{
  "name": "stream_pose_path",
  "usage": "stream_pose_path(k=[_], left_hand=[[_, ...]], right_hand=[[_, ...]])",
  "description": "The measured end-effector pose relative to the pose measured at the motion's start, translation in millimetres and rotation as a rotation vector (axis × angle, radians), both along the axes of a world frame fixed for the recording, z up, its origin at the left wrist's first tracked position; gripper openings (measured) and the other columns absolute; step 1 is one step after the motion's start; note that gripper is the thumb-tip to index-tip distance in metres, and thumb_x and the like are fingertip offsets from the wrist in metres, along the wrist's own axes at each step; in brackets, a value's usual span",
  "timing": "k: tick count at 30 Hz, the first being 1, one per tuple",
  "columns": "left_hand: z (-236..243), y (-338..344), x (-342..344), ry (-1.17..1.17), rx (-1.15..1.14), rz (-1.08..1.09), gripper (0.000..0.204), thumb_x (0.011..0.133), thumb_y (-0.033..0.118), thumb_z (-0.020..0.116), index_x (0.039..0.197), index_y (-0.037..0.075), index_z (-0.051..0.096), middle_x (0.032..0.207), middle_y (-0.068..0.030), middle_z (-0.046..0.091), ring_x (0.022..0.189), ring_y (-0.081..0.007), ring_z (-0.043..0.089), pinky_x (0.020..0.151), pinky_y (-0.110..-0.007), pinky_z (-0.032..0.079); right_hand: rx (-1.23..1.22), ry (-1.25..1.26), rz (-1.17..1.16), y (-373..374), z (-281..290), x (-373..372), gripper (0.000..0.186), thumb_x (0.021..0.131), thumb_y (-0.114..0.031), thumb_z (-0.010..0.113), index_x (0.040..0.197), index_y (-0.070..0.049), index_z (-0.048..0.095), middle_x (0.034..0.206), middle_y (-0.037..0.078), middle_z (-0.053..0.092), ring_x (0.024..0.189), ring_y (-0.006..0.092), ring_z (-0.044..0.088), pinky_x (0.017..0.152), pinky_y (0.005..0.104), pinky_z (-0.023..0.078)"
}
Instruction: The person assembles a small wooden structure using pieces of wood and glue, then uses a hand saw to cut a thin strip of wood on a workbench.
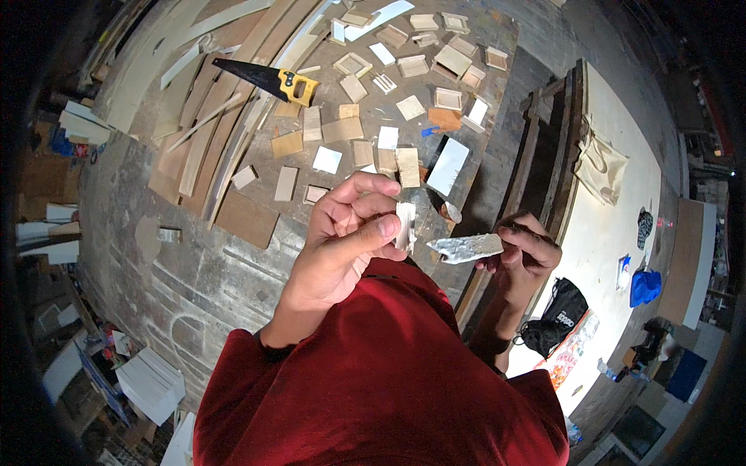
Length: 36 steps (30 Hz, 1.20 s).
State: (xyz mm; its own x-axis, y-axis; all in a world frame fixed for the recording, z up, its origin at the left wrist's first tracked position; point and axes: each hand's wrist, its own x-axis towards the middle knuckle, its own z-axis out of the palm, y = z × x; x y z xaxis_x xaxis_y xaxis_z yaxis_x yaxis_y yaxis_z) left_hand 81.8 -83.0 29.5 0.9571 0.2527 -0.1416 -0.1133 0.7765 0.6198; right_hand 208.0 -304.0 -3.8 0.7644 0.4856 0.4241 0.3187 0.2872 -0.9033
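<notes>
My left hand (342, 248) is raised at the centre, thumb and fingers pinching a small pale wooden piece (405, 224) by its edge. To the right, my right hand (528, 252) grips a flat strip (478, 247) coated in a whitish, wet-looking paste. The strip's tip points left toward the wooden piece, with a gap between them. Just beyond the strip is a small roundish object (449, 212), too partly seen to name. Below my hands, many small wooden blocks and panels lie on a worn work surface (396, 124).
A handsaw (268, 81) with a yellow handle lies among long boards (206, 128) at the far left. At right stands a pale-topped table (614, 241) with a cream tote bag (602, 167), a black drawstring bag (556, 317) and a blue bundle (645, 287). White panels (151, 383) are stacked lower left.
</notes>
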Motion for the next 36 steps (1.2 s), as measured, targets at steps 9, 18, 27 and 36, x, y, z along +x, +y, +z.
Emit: stream_pose_path(k=[9, 18, 27, 36], left_hand=[[-6.0, 1.6, -2.6, -0.111, -0.055, -0.094, 0.022, 0.092, -0.002, 0.066, 0.113, -0.001, 0.062, 0.094, -0.0098, 0.068, 0.078, -0.0159, 0.067, 0.069, -0.03, 0.057], [-12.2, -1.3, 1.6, -0.163, -0.081, -0.151, 0.022, 0.091, -0.001, 0.068, 0.113, 0.0, 0.065, 0.092, -0.0112, 0.068, 0.078, -0.0174, 0.066, 0.069, -0.029, 0.052], [-8.4, -2.3, 5.8, -0.193, -0.012, -0.106, 0.019, 0.09, 0.0, 0.07, 0.109, -0.001, 0.064, 0.09, -0.012, 0.068, 0.078, -0.0177, 0.066, 0.07, -0.03, 0.053], [-8.2, -3.5, 9.1, -0.19, 0.094, -0.015, 0.018, 0.09, -0.002, 0.069, 0.107, 0.0, 0.064, 0.087, -0.0108, 0.068, 0.077, -0.0175, 0.067, 0.069, -0.031, 0.056]], right_hand=[[0.056, 0.027, -0.07, 0.3, 8.4, -8.6, 0.021, 0.082, -0.01, 0.08, 0.095, 0.006, 0.075, 0.089, 0.018, 0.068, 0.06, 0.0184, 0.066, 0.053, 0.0256, 0.054], [0.04, -0.199, 0.028, 2.3, 5.0, 2.8, 0.023, 0.083, -0.014, 0.081, 0.092, 0.006, 0.075, 0.068, 0.013, 0.067, 0.057, 0.0175, 0.064, 0.053, 0.0249, 0.05], [0.119, 0.318, 0.106, 0.4, 5.4, -10.3, 0.024, 0.094, -0.015, 0.071, 0.085, 0.007, 0.066, 0.054, 0.01, 0.059, 0.037, 0.0132, 0.052, 0.036, 0.0254, 0.041], [0.033, 0.472, 0.113, 3.5, 6.8, -14.7, 0.025, 0.096, -0.01, 0.066, 0.077, 0.005, 0.064, 0.051, 0.007, 0.054, 0.034, 0.0091, 0.044, 0.035, 0.025, 0.038]])
